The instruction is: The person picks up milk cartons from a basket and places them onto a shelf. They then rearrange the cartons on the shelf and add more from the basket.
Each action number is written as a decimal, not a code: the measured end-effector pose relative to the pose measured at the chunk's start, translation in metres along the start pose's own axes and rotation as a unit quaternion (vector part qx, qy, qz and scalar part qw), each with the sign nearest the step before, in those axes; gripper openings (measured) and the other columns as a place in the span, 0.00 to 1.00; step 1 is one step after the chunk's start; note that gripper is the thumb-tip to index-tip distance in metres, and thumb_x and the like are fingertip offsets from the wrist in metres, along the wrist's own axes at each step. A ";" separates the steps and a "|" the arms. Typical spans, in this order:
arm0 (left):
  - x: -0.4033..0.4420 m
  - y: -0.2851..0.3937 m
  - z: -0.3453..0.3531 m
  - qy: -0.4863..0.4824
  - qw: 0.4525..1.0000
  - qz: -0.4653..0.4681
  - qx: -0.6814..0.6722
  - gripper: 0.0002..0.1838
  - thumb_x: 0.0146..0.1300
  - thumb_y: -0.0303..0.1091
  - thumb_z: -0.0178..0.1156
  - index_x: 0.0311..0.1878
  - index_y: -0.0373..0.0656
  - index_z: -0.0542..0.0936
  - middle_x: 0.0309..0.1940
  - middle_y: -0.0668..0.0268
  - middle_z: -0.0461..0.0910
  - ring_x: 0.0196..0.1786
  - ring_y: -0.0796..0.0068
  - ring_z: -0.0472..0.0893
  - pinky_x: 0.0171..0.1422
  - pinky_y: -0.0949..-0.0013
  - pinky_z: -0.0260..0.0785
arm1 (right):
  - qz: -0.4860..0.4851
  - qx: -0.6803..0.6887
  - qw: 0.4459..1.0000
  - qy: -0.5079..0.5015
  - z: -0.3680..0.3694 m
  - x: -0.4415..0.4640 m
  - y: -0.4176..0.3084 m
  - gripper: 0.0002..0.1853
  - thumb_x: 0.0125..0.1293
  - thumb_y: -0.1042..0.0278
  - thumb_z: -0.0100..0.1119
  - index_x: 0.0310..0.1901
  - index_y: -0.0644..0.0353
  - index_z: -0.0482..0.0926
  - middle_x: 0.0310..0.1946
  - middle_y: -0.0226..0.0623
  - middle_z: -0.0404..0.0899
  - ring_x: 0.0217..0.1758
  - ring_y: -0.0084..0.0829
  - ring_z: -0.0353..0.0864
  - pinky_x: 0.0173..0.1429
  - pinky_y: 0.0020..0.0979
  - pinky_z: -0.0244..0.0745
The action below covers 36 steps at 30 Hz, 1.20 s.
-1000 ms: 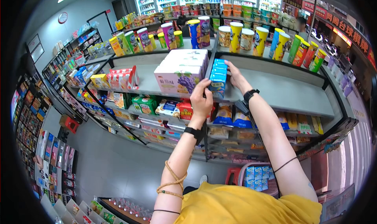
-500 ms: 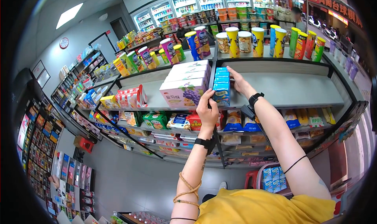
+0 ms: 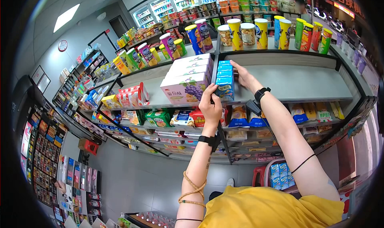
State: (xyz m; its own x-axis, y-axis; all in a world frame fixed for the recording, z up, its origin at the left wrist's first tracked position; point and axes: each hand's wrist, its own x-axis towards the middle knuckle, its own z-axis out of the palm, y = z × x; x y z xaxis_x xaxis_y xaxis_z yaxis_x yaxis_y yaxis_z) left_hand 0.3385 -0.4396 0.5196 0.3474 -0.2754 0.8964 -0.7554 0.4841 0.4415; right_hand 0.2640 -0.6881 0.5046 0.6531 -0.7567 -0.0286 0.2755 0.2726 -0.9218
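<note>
A row of small blue cartons (image 3: 225,81) stands on the upper shelf (image 3: 288,84), right beside the black divider. My left hand (image 3: 210,106) has its fingers against the front left edge of the row. Along the right side and the back of the row lies my right hand (image 3: 243,77), fingers bent round it. Just left of the divider are several pale boxes with a grape picture (image 3: 186,88). My hands hold the cartons from both sides, and the palms are partly hidden.
Chip cans (image 3: 261,34) and nut jars line the top ledge. Red-striped packs (image 3: 133,95) sit at the left of the shelf. Bagged snacks (image 3: 239,117) fill the shelf below. A pink basket (image 3: 281,176) with blue cartons and a red stool (image 3: 259,176) are on the floor.
The view has shifted, so the shelf first appeared lower and then slightly higher again. Both hands stay at the blue cartons, which stand in the same place beside the divider.
</note>
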 end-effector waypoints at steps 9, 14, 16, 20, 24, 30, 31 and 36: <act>-0.002 -0.002 0.000 0.002 1.000 -0.004 0.002 0.15 0.66 0.18 0.52 0.53 0.34 0.82 0.52 0.48 0.86 0.58 0.50 0.85 0.66 0.57 0.75 | -0.005 -0.012 1.000 -0.002 0.002 0.000 0.001 0.28 0.66 0.33 0.66 0.55 0.48 0.83 0.44 0.30 0.81 0.43 0.26 0.77 0.50 0.32 0.71; -0.002 -0.001 0.000 0.008 1.000 -0.009 0.000 0.15 0.69 0.21 0.51 0.53 0.34 0.84 0.53 0.49 0.87 0.58 0.55 0.86 0.66 0.60 0.75 | -0.002 -0.011 1.000 -0.015 0.002 -0.003 -0.001 0.27 0.68 0.33 0.64 0.55 0.48 0.83 0.45 0.30 0.82 0.44 0.26 0.78 0.53 0.33 0.72; -0.002 -0.001 0.000 0.003 1.000 -0.008 -0.002 0.15 0.67 0.19 0.51 0.52 0.34 0.83 0.52 0.49 0.86 0.58 0.52 0.85 0.66 0.58 0.75 | -0.001 -0.013 1.000 -0.009 0.002 -0.004 -0.001 0.27 0.68 0.34 0.65 0.53 0.50 0.83 0.44 0.32 0.83 0.47 0.27 0.80 0.57 0.33 0.74; -0.001 0.000 0.000 0.002 1.000 -0.008 -0.004 0.15 0.66 0.18 0.52 0.52 0.33 0.82 0.52 0.48 0.86 0.58 0.50 0.85 0.66 0.57 0.75 | 0.000 -0.011 1.000 -0.016 -0.001 0.002 0.003 0.27 0.68 0.34 0.65 0.56 0.47 0.82 0.45 0.27 0.81 0.43 0.24 0.77 0.50 0.31 0.70; -0.001 0.000 0.000 0.008 1.000 -0.009 -0.002 0.15 0.69 0.20 0.50 0.52 0.34 0.84 0.53 0.49 0.87 0.58 0.55 0.86 0.65 0.61 0.75 | -0.003 -0.007 1.000 -0.015 0.001 -0.001 0.002 0.27 0.68 0.34 0.65 0.55 0.46 0.82 0.45 0.26 0.81 0.42 0.23 0.77 0.49 0.29 0.70; -0.002 -0.002 0.000 0.004 1.000 -0.009 -0.004 0.15 0.65 0.18 0.52 0.52 0.33 0.82 0.52 0.48 0.86 0.58 0.51 0.85 0.66 0.57 0.75 | -0.003 -0.009 1.000 -0.011 0.001 -0.004 0.001 0.26 0.69 0.35 0.64 0.53 0.50 0.83 0.44 0.32 0.83 0.46 0.26 0.80 0.55 0.32 0.75; -0.002 -0.002 0.000 0.004 1.000 -0.008 -0.003 0.15 0.65 0.18 0.52 0.52 0.33 0.82 0.52 0.48 0.86 0.58 0.51 0.85 0.65 0.57 0.75 | -0.003 -0.011 1.000 -0.012 0.001 -0.003 0.001 0.26 0.69 0.35 0.64 0.53 0.49 0.83 0.44 0.31 0.83 0.46 0.26 0.80 0.55 0.32 0.75; -0.001 -0.001 0.000 0.007 1.000 -0.004 -0.003 0.15 0.66 0.18 0.51 0.52 0.33 0.83 0.52 0.49 0.86 0.58 0.52 0.86 0.65 0.58 0.75 | -0.006 -0.020 1.000 -0.009 0.001 0.000 0.002 0.28 0.69 0.33 0.62 0.53 0.49 0.83 0.43 0.30 0.85 0.46 0.25 0.80 0.56 0.32 0.73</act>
State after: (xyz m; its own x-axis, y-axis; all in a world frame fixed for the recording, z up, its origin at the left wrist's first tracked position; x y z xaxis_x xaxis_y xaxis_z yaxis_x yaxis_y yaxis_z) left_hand 0.3394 -0.4397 0.5185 0.3620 -0.2676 0.8929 -0.7486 0.4874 0.4495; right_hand 0.2653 -0.6863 0.5029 0.6630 -0.7485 -0.0111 0.2556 0.2402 -0.9365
